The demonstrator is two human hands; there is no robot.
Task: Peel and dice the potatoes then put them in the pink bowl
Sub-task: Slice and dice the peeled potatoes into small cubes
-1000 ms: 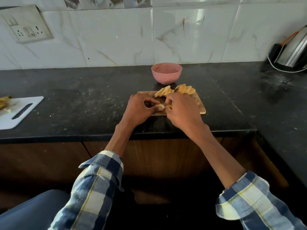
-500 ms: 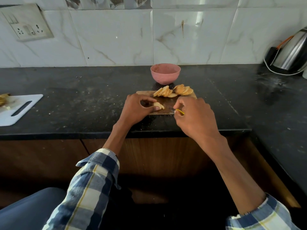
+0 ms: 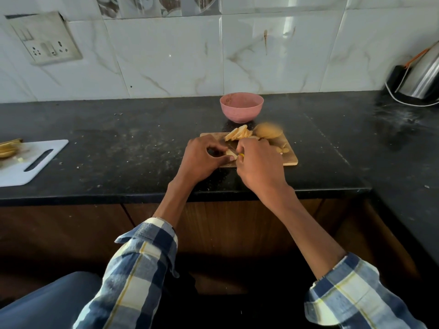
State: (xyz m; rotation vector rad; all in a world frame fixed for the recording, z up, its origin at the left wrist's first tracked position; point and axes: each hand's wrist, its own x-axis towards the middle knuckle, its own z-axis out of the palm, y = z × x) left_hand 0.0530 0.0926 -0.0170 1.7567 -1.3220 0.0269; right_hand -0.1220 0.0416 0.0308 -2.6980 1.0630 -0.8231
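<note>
Head view: my left hand [image 3: 202, 160] pinches potato piece [image 3: 230, 153] on wood board [image 3: 288, 157]; right hand [image 3: 259, 167] grips yellow-handled knife [image 3: 241, 155]; pink bowl [image 3: 241, 107] behind board.

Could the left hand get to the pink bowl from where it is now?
Probably yes. The left hand rests at the wooden board's near edge, pinching a potato piece. The pink bowl stands just beyond the board, with only low potato slices between.

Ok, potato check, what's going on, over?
Left hand pinching potato piece on wooden board; right hand gripping knife. Slices stacked behind. Pink bowl looks empty.
</note>
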